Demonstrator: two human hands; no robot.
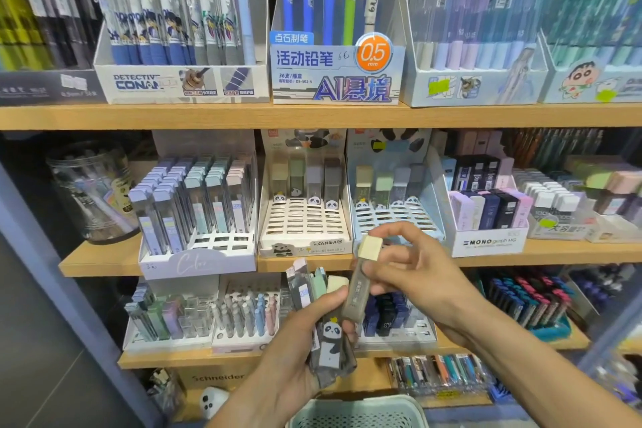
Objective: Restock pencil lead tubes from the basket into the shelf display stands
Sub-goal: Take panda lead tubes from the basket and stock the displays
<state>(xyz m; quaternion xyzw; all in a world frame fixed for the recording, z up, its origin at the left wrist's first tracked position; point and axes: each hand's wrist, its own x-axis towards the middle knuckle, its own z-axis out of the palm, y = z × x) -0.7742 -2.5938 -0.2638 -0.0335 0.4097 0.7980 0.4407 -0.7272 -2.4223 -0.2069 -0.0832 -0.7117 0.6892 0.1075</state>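
Note:
My left hand [305, 347] grips a bundle of several panda-printed lead tubes [326, 334] with grey, green and cream caps, held in front of the lower shelf. My right hand [413, 271] pinches one cream-capped tube [361, 278], tilted, just right of the bundle. Straight behind it on the middle shelf stand two panda display stands: a white one [304, 222] and a light blue one [392, 215]. Each holds a back row of a few tubes, with many bare slots in front. The pale green basket [357, 413] shows at the bottom edge, below my hands.
Left of the panda stands sits a nearly full lilac lead stand [198, 219] and a clear jar [93, 191]. To the right is a MONO lead box [490, 219]. Pen and pencil boxes line the top shelf; more lead stands fill the lower shelf.

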